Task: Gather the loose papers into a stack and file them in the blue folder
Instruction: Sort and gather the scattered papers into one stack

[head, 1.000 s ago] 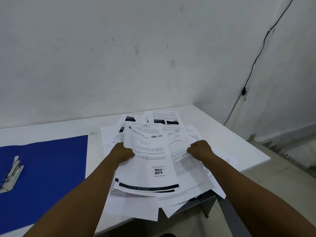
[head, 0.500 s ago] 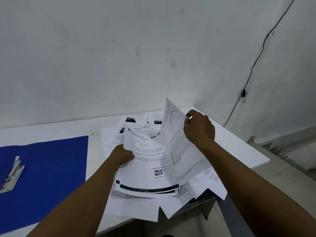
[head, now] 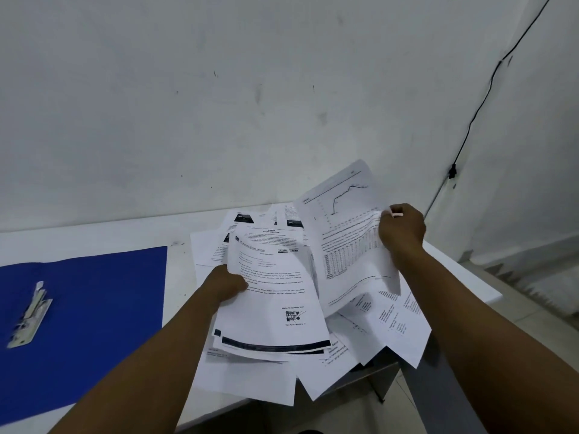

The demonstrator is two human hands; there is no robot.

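I am seeing the right hand (head: 402, 228) pinching one printed sheet (head: 351, 233) by its right edge and holding it tilted up above the pile of loose papers (head: 313, 355). This sheet is carrying a line graph in the upper part and a dense table under it, and it is curving a little, as thin paper does. The left hand (head: 226, 284) is closed on the left edge of a letter sheet (head: 272, 296), with the fingers going under it, so the hand is gripping the paper and not lying flat on it. The letter sheet is lying on top of the pile and has a black bar near its lower edge.

I am counting two hands, one blue folder (head: 103, 314) and one metal clip (head: 29, 314). The papers I cannot count exactly, because they are overlapping each other; there are many, more than ten by my look. They are white, rectangular and fanned out in different directions, and some are hanging over the near edge of the white tabletop (head: 94, 236).

The blue folder is lying open and flat on the left, just beside the pile and apart from both hands. Its surface is looking smooth and matte. The metal clip is long and narrow, fixed on the folder.
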